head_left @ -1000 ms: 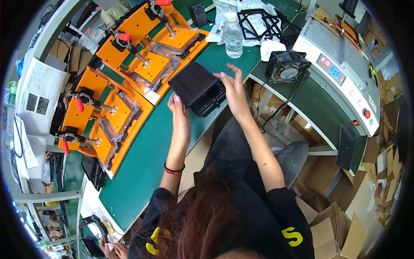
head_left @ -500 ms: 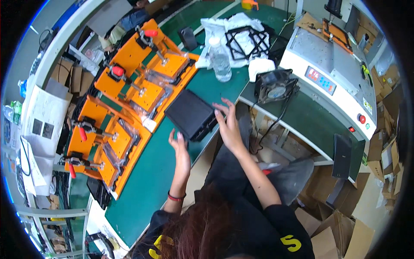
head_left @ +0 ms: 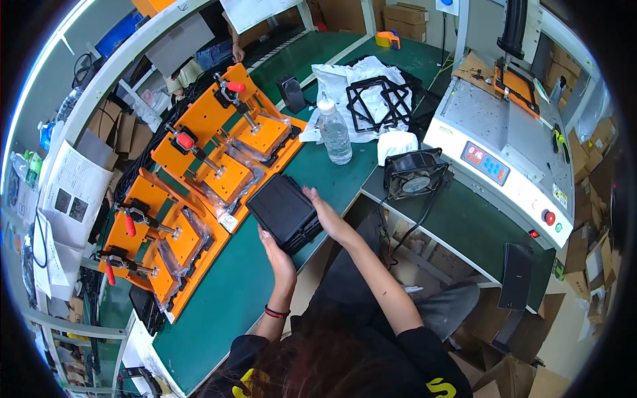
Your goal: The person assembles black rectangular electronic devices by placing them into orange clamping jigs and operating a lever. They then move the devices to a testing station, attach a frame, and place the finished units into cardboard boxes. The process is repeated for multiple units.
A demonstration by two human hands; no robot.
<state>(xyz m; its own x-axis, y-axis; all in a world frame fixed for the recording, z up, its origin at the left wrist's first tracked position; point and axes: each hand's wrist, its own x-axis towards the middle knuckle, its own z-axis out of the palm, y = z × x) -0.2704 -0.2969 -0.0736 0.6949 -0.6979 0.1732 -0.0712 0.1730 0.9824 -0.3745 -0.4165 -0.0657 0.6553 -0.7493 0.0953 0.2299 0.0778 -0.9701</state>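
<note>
A stack of thin black rectangular panels point(head_left: 282, 205) lies on the green table in front of me, its layered edges uneven at the near right side. My left hand point(head_left: 279, 260) presses on its near left side, thumb up along the edge. Against the right side lies my right hand point(head_left: 326, 213), fingers straight and together. Between them the two hands hold the stack. The fingertips are partly hidden by the panels.
To the left stands a row of orange clamping fixtures point(head_left: 199, 179) with red-handled clamps. Beyond the stack are a clear bottle point(head_left: 335, 136) and black frames point(head_left: 378, 103) on white wrapping. A small fan point(head_left: 415, 176) and a white machine point(head_left: 497, 159) stand to the right.
Both hands have moved in from beside the stack and now touch it, their spread fingers brought together. The whole view has shifted, with more of the far side showing.
</note>
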